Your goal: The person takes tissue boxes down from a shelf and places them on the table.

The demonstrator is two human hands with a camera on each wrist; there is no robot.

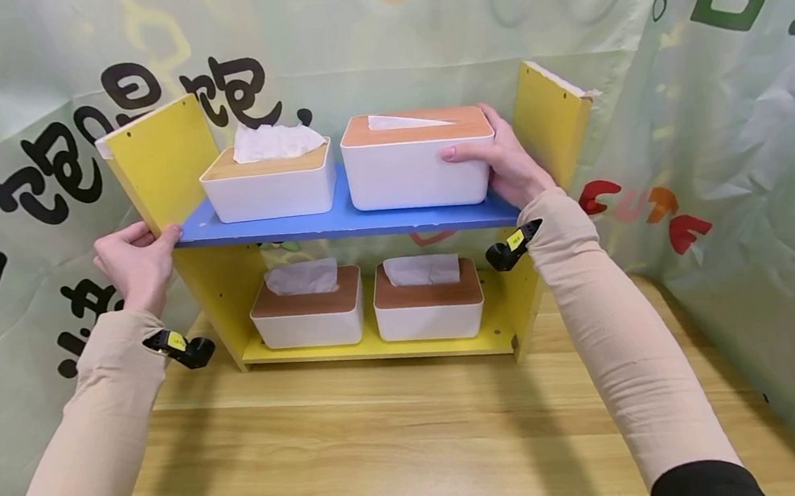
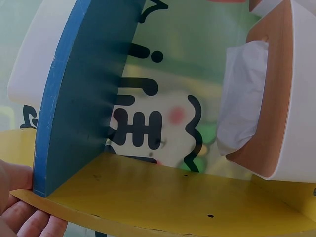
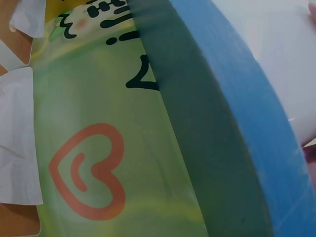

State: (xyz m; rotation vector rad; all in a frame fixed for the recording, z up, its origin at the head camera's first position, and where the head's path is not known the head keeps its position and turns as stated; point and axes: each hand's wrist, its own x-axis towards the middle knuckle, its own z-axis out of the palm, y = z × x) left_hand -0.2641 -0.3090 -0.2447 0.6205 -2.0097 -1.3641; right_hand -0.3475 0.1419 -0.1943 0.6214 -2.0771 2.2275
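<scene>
Shelf (image 1: 344,225) braced, I should ease the box (image 1: 411,172), up by the shelf's right edge, level and square to its front edge, my left hand (image 1: 137,263) gripping the shelf's left edge, my right hand (image 1: 516,164) clasping the box.

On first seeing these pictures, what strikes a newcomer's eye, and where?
The bright blue board leaps out, spanning the yellow side panels. Toward its right end, the right hand grips a white tissue box; the left hand grips the left panel's edge.
</scene>
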